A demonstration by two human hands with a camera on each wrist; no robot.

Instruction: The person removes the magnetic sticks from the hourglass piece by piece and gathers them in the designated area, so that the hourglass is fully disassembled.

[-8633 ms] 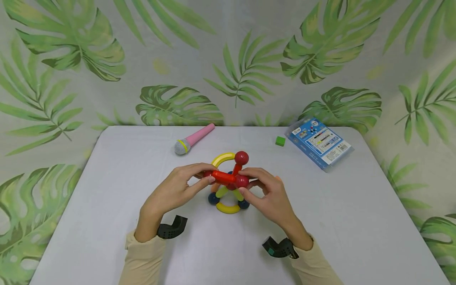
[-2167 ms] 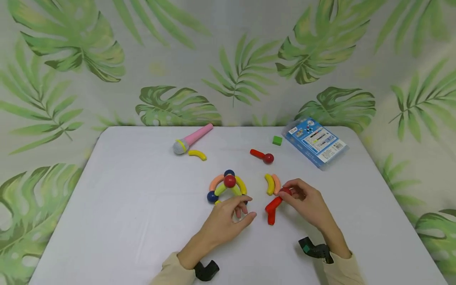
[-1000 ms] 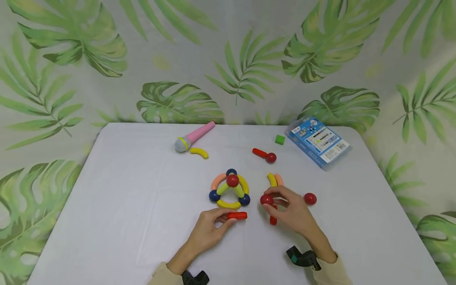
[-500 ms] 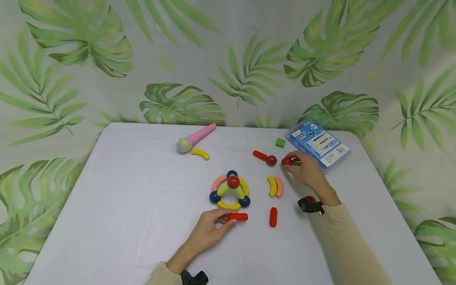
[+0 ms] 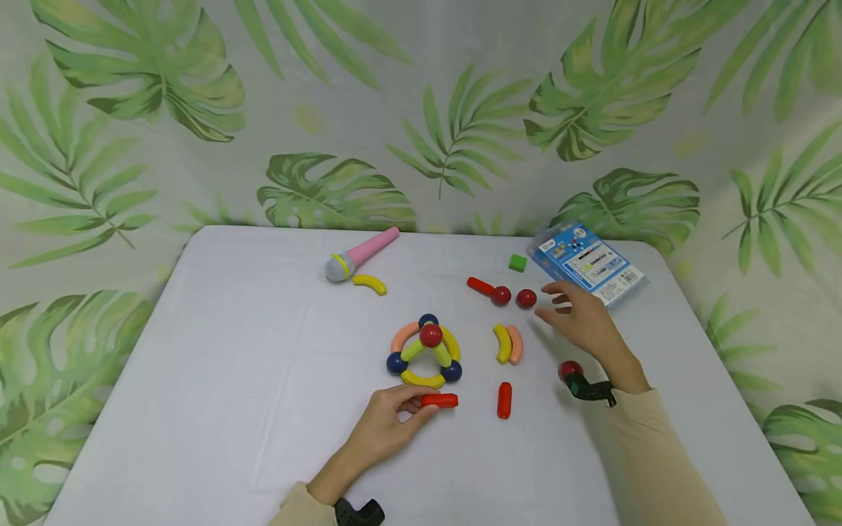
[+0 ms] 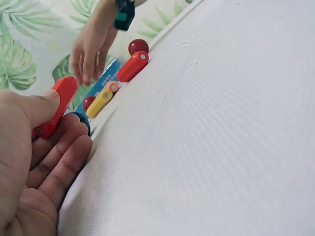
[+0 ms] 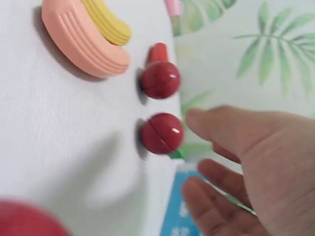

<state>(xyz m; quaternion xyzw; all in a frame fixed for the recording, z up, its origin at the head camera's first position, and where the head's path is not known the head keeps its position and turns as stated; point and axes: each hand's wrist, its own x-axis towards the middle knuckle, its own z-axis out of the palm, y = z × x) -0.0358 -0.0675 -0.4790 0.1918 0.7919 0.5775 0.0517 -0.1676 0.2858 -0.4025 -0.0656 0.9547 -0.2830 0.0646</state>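
Red stick (image 5: 439,400) lies on the white table (image 5: 230,351), pinched at its end by the left hand (image 5: 388,427), just below a ball-and-arc cluster (image 5: 424,351). Short, glossy, cylindrical. Right hand (image 5: 582,325) hovers with fingers spread, beside a loose red ball (image 5: 526,298); blue packet (image 5: 588,264) behind it.

the right hand (image 5: 579,321) has let go of the red ball (image 5: 525,298) and drawn back.

sleeves (image 5: 647,446): pale beige, long — worn on both arms | wrists: black camera mounts (image 5: 588,389) strapped on, bare hands
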